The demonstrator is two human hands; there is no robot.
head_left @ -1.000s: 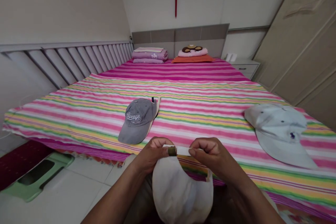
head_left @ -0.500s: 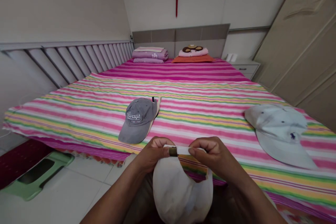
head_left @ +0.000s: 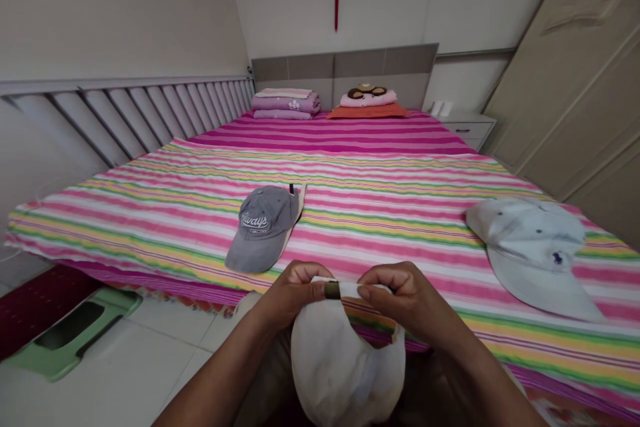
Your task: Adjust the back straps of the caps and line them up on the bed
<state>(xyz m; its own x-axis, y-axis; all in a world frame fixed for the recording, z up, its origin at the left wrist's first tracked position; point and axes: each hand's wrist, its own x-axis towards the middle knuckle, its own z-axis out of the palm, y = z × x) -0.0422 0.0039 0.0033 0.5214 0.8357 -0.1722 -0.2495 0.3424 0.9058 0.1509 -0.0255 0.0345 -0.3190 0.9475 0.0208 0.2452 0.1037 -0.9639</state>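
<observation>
A pale cap (head_left: 345, 363) hangs between my hands, its back opening and adjustment strap (head_left: 349, 291) toward the bed. My left hand (head_left: 300, 287) is closed on the strap's left end, thumb beside a dark brass-coloured buckle (head_left: 332, 290). Thumb and forefinger of my right hand (head_left: 397, 287) pinch the white strap to the right of that buckle. Beyond my left hand a grey cap (head_left: 265, 223) with white lettering lies on the bed, brim toward me. Off to the right rests a pale cap with a small dark emblem (head_left: 537, 250).
The bed (head_left: 370, 193) has a striped sheet and a slatted rail (head_left: 165, 113) on its left. Folded bedding (head_left: 285, 105) and a pink pillow (head_left: 367, 101) sit by the headboard. A green stool (head_left: 65, 353) stands on the floor at lower left; a white nightstand (head_left: 467, 128) is at far right.
My hands keep their grips, and the gap between them along the strap has narrowed slightly. The buckle sits a little further right. The two caps on the bed stay put.
</observation>
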